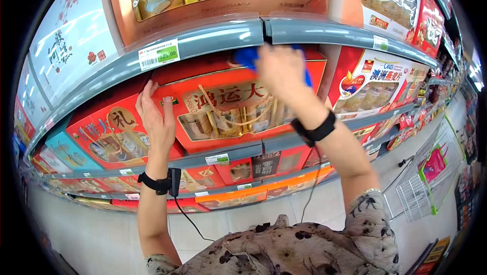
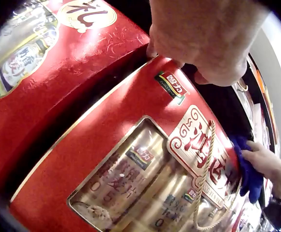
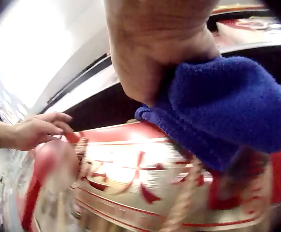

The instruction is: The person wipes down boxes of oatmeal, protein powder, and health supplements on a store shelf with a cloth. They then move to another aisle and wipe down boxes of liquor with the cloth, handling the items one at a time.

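Note:
A large red gift box with gold lettering, a rope handle and a clear window stands on the shelf. The right hand grips a blue cloth at the box's upper edge, under the shelf lip; in the right wrist view the cloth hangs over the box's top and front. The left hand rests at the box's upper left corner with fingers extended; in the left wrist view its fingertips are partly hidden behind the hand.
Another red box stands to the left, an oat box to the right. Above runs a grey shelf edge with a price tag. Lower shelves hold more boxes. A shopping cart stands on the floor at right.

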### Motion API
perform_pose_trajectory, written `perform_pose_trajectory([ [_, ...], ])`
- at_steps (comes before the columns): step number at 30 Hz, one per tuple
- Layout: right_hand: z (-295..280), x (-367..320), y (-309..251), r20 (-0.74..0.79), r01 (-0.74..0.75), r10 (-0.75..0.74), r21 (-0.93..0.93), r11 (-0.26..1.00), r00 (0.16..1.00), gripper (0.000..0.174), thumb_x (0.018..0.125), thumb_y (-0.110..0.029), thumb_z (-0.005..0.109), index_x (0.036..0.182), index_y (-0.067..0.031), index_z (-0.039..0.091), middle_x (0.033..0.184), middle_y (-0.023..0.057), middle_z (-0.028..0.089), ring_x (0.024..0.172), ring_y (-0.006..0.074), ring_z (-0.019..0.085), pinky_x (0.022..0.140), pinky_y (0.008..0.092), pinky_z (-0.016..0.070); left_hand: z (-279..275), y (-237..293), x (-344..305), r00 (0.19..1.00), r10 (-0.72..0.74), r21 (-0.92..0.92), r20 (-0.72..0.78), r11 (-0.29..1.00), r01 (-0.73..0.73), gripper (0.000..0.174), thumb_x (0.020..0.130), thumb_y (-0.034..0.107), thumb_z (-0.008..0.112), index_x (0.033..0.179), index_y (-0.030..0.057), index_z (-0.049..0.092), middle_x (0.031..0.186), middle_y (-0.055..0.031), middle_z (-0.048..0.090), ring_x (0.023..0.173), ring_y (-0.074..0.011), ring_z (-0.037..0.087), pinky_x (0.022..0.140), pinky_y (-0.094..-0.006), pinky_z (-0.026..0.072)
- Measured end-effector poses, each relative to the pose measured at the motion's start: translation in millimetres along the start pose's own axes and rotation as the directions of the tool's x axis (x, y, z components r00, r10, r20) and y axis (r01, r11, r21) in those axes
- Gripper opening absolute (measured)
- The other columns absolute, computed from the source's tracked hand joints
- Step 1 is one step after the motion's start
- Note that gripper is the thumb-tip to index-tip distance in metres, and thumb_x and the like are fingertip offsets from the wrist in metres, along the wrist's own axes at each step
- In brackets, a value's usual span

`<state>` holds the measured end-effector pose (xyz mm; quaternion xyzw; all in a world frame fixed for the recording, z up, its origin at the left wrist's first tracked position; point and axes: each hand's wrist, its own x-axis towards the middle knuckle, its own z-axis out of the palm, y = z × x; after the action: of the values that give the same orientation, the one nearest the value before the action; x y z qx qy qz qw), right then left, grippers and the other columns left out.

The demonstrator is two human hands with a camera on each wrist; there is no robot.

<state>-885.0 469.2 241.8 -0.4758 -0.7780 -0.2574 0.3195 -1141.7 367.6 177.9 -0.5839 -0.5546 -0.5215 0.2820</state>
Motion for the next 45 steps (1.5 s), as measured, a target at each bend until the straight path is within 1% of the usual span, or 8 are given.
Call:
perform_pose_trajectory([
  [5, 1, -3, -122, -0.141, 0.290, -0.255, 0.359, 0.887, 0.957, 0.028, 0.077, -0.022, 0.059, 0.101, -0.0090, 0.058, 0.097, 0.0136, 0.060, 0.094, 0.0290, 0.058, 0.082, 0.0472, 0.0406, -1, -18, -1, 0.996, -0.088, -0.125, 0.017, 0.988, 0.089, 0.044, 0.096, 0.020, 0.046, 0.135, 0.0002, 0.040, 0.121, -0.0166, 0.055, 0.118, -0.0297, 0.042, 0.101, -0.0399, 0.0323],
  [7, 28, -14, -156, -0.543, 0.520, -0.346, 0.202, 0.830, 0.765, 0.036, 0.076, -0.022, 0.057, 0.109, -0.0085, 0.059, 0.109, 0.0186, 0.057, 0.105, 0.0305, 0.054, 0.089, 0.0480, 0.0388, -4, -25, 3, 0.993, -0.120, -0.207, 0.023, 0.971, 0.122, 0.044, 0.098, 0.023, 0.043, 0.135, 0.0000, 0.040, 0.122, -0.0173, 0.054, 0.117, -0.0291, 0.043, 0.101, -0.0390, 0.0329],
  [12, 51, -28, -123, -0.562, 0.638, -0.416, 0.279, 0.718, 0.715, 0.036, 0.075, -0.017, 0.057, 0.110, -0.0136, 0.060, 0.126, 0.0139, 0.054, 0.119, 0.0292, 0.050, 0.092, 0.0489, 0.0385, -15, -10, 13, 0.994, -0.078, -0.184, 0.078, 0.979, 0.091, 0.046, 0.098, 0.028, 0.042, 0.134, -0.0008, 0.040, 0.115, -0.0163, 0.055, 0.112, -0.0287, 0.045, 0.098, -0.0382, 0.0354],
  [21, 50, -76, 76, -0.548, 0.169, 0.012, 0.279, 0.945, 0.836, 0.043, 0.070, -0.001, 0.060, 0.113, -0.0087, 0.061, 0.125, 0.0164, 0.054, 0.114, 0.0367, 0.050, 0.095, 0.0464, 0.0393, -1, -8, 21, 0.982, 0.123, 0.276, 0.145, 0.948, -0.159, 0.037, 0.092, 0.032, 0.053, 0.118, 0.0061, 0.059, 0.109, -0.0148, 0.052, 0.107, -0.0328, 0.045, 0.094, -0.0434, 0.0372],
  [26, 124, -126, 99, -0.368, -0.104, 0.526, 0.738, 0.667, 0.767, 0.051, 0.070, 0.000, 0.061, 0.121, -0.0043, 0.054, 0.128, 0.0245, 0.047, 0.116, 0.0418, 0.047, 0.100, 0.0484, 0.0356, 6, -11, 17, 0.985, 0.156, 0.222, 0.073, 0.960, -0.168, 0.035, 0.090, 0.031, 0.058, 0.114, 0.0072, 0.060, 0.110, -0.0145, 0.051, 0.107, -0.0332, 0.045, 0.093, -0.0441, 0.0374],
  [32, 133, -200, 59, -0.219, -0.245, 0.319, 0.308, 0.919, 0.922, 0.052, 0.068, 0.000, 0.060, 0.119, -0.0044, 0.054, 0.121, 0.0245, 0.048, 0.111, 0.0431, 0.048, 0.095, 0.0465, 0.0405, 9, -10, 13, 0.982, 0.182, 0.293, 0.059, 0.937, -0.191, 0.039, 0.088, 0.032, 0.060, 0.116, 0.0059, 0.058, 0.110, -0.0154, 0.050, 0.108, -0.0343, 0.045, 0.093, -0.0449, 0.0368],
  [35, 137, -225, 46, 0.066, -0.242, 0.233, 0.279, 0.929, 0.970, 0.053, 0.065, -0.003, 0.065, 0.116, -0.0107, 0.056, 0.116, 0.0209, 0.049, 0.105, 0.0401, 0.049, 0.085, 0.0480, 0.0430, 10, -11, 13, 0.978, 0.204, 0.308, 0.054, 0.928, -0.210, 0.039, 0.088, 0.032, 0.061, 0.117, 0.0052, 0.057, 0.110, -0.0158, 0.050, 0.108, -0.0345, 0.045, 0.093, -0.0447, 0.0368],
  [45, 130, -201, -66, 0.023, -0.012, 0.000, 0.517, 0.856, 1.000, 0.042, 0.066, -0.009, 0.066, 0.107, -0.0140, 0.060, 0.100, 0.0148, 0.052, 0.096, 0.0345, 0.052, 0.075, 0.0446, 0.0455, 6, -1, 15, 0.982, 0.174, 0.297, 0.066, 0.936, -0.186, 0.038, 0.088, 0.032, 0.060, 0.115, 0.0052, 0.058, 0.110, -0.0149, 0.051, 0.107, -0.0342, 0.045, 0.092, -0.0432, 0.0383],
])
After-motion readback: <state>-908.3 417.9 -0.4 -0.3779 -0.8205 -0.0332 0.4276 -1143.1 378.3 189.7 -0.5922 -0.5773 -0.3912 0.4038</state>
